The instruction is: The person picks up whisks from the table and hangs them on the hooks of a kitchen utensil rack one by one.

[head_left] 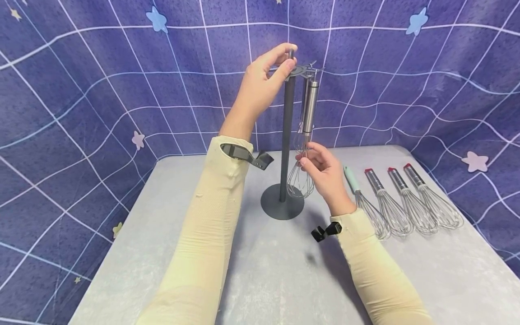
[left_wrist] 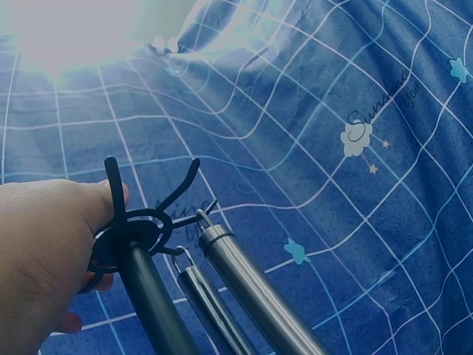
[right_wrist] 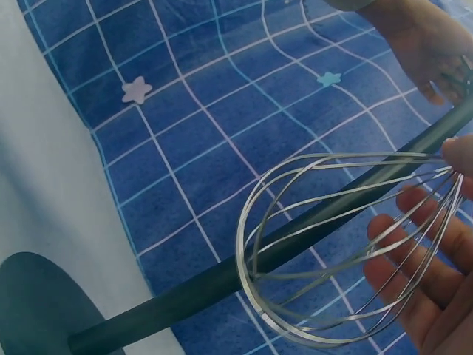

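Observation:
A dark grey hook stand (head_left: 286, 135) stands upright on the table. My left hand (head_left: 264, 74) grips its top, by the ring of hooks (left_wrist: 137, 229). Two metal-handled whisks hang from hooks on the right side: the nearer whisk (head_left: 310, 108) with a thick steel handle, and a slimmer whisk (left_wrist: 211, 307) behind it. Lower down, my right hand (head_left: 325, 174) pinches the nearer whisk at the top of its wires, fingers partly behind them. In the right wrist view the wire loops (right_wrist: 247, 237) lie in front of the stand's post.
Right of the stand lie several whisks: one mint-handled whisk (head_left: 365, 205) and others with red-tipped handles, such as the outermost whisk (head_left: 434, 201). The stand's round base (head_left: 272, 205) sits on the grey table (head_left: 260, 280). A blue patterned cloth (head_left: 195, 90) hangs behind.

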`<state>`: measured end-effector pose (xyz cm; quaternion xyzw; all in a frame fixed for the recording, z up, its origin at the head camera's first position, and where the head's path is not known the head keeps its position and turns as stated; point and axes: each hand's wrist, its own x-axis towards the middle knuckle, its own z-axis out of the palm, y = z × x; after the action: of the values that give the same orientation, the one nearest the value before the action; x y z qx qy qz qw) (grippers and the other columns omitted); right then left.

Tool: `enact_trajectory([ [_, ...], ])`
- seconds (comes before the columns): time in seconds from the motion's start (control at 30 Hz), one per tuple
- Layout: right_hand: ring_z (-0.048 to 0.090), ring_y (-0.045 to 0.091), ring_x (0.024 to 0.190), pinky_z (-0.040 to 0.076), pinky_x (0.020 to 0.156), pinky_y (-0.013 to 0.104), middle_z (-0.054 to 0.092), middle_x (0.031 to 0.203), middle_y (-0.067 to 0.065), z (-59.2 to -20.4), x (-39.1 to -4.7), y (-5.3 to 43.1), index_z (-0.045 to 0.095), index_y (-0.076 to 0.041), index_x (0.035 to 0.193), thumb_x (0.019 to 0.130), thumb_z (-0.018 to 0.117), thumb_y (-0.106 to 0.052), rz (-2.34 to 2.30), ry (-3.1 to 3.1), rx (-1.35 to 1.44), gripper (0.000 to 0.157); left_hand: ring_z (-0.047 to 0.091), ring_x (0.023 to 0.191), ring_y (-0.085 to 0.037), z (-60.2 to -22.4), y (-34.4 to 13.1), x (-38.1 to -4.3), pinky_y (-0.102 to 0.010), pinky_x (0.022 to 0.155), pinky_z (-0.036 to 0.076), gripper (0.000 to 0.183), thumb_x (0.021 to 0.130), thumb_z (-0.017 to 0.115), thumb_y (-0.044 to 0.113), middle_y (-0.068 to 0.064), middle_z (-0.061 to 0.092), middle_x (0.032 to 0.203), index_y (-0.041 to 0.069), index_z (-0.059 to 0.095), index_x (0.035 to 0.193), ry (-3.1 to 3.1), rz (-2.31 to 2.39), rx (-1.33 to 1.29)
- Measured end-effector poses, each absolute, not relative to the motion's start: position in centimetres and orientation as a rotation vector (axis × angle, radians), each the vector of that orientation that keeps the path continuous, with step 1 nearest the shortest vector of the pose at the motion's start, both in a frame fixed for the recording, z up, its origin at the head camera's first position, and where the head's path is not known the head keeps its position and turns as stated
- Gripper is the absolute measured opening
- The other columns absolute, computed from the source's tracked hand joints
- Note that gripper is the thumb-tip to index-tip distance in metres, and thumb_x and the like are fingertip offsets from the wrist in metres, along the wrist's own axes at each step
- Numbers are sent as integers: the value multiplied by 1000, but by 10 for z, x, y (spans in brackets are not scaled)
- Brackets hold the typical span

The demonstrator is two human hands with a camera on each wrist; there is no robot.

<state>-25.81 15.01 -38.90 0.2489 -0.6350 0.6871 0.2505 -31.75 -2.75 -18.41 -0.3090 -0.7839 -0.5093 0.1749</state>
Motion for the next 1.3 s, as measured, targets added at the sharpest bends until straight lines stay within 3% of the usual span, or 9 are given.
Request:
enact_trajectory([
  [0.53,72,22,80,58,73,29,75,99,1,-403,-259,152,48,1,143,94,61,6,1874,-1665,788,51,50,129,-5,-183,-28,-314,-27,108,38,40,103,59,34,5,63,137,23,59,141,-2241,-1444,-881],
  [0.8,72,16,81,58,74,28,74,98,5,-405,-260,151,50,-1,144,95,59,11,1879,-1650,778,52,50,128,-4,-183,-28,-314,-26,107,39,40,103,60,34,4,63,137,23,60,141,-2236,-1445,-882],
  [1.3,73,18,96,55,87,29,73,110,12,-402,-261,154,47,0,146,93,60,13,1878,-1630,784,56,51,128,-5,-184,-28,-314,-26,106,39,39,103,59,34,4,64,135,22,60,140,-2230,-1398,-892],
])
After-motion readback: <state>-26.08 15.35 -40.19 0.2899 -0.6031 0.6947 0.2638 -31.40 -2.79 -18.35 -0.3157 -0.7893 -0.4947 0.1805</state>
